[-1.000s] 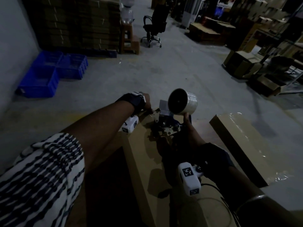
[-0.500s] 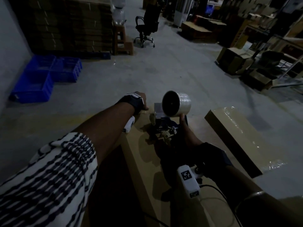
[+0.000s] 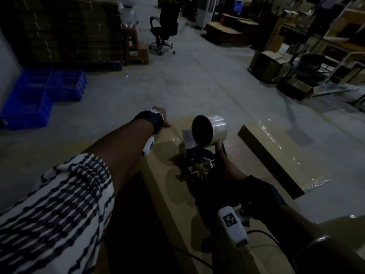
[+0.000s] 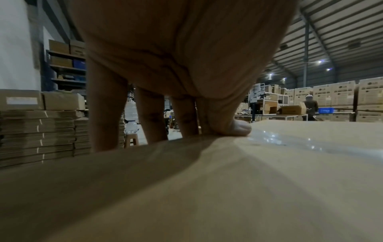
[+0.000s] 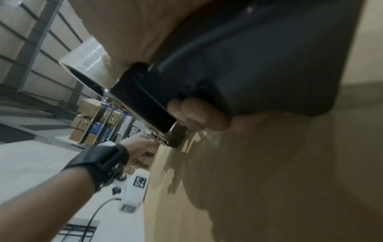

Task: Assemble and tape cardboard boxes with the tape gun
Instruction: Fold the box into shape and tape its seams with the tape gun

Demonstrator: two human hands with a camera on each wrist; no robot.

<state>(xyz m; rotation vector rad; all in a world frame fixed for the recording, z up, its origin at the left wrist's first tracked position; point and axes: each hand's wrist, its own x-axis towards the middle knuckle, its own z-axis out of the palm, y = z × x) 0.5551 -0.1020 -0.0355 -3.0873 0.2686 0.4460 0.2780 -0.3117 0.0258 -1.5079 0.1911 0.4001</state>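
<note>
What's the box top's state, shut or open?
Shut. The box top lies flat, glossy tape runs along it, and the left hand rests on its far edge.

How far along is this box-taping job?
Looks done: the second box on the right carries glossy tape along its top. In hand: the left hand steadies the far end of the near box while the right hand grips the tape gun on its top; a shiny tape strip shows beyond the gun. Left: the top nearer the person looks untaped, though it is dim.
</note>
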